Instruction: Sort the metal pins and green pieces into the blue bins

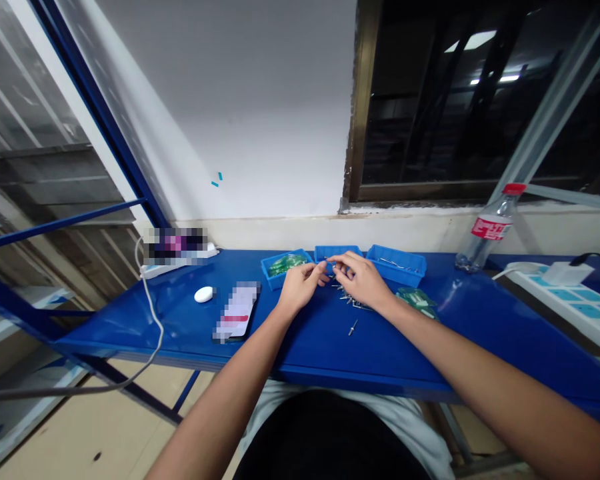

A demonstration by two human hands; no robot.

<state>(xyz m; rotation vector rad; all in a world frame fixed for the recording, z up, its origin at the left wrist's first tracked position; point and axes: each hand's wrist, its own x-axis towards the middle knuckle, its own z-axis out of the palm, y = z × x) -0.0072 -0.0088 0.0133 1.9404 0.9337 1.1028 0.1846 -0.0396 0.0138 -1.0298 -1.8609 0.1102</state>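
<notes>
My left hand (303, 285) and my right hand (361, 277) meet over the blue table, fingertips close together in front of the middle blue bin (338, 251). Both hands are closed in a pinch; whatever small thing lies between the fingers is too small to make out. Under and beside my right hand lies a pile of metal pins that look like blind rivets (354, 301), partly hidden by it. One loose rivet (353, 327) rests nearer the table's front edge. Green plastic packets (417, 301) lie beside my right forearm.
The left blue bin (266, 269) holds green packets; the right blue bin (396, 273) holds several metal pins. A phone (237, 312) and a white oval object (203, 294) lie left. On the right stand a bottle (490, 230) and a power strip (575, 300). A cable (155, 320) hangs left.
</notes>
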